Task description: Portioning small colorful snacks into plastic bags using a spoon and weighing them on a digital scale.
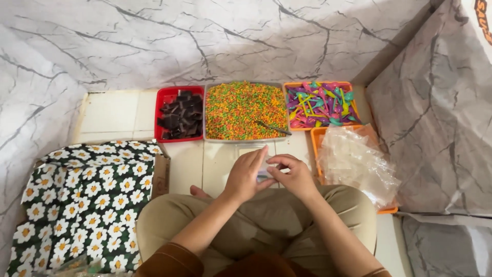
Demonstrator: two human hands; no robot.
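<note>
My left hand [246, 174] and my right hand [293, 176] meet above my crossed legs and together pinch a small clear plastic packet [265, 172], mostly hidden between the fingers. Just beyond them stands a grey tray of small multicoloured sweets [241, 110] with a metal spoon [271, 127] lying in it. A red tray of dark chocolate pieces [179, 115] is on its left. An orange tray of small coloured plastic spoons [320, 105] is on its right.
A second orange tray [319, 134] at the right holds a heap of clear plastic bags [359, 161]. A cardboard box covered by a daisy-print cloth [84, 200] sits at my left. Marble-patterned walls enclose the white tiled floor [110, 115].
</note>
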